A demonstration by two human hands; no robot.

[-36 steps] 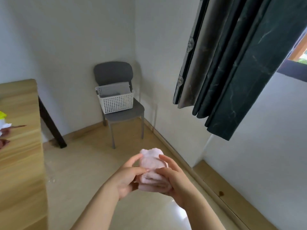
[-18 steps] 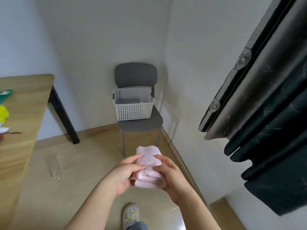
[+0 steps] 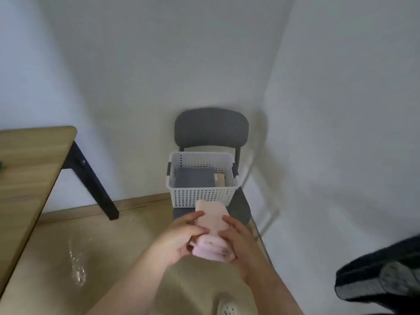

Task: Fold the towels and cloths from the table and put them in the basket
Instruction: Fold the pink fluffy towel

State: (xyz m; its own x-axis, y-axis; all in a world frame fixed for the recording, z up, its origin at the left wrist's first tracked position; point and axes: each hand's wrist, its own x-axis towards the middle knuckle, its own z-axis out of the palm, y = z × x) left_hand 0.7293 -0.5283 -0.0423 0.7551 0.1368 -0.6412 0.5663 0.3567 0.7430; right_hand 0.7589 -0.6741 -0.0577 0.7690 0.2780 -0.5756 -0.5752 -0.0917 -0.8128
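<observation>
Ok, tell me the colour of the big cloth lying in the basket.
Dark grey: the cloth shows best in the head view, inside the white basket.

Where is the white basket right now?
In the head view the white basket stands near the middle, on the seat of the grey chair in the room's corner, just beyond the pink towel, right of the wooden table.

Pale walls [image 3: 136,64], grey chair [image 3: 211,127] in corner, wooden table [image 3: 27,160] left, wood floor [image 3: 102,246], dark curtain [image 3: 381,276]
</observation>
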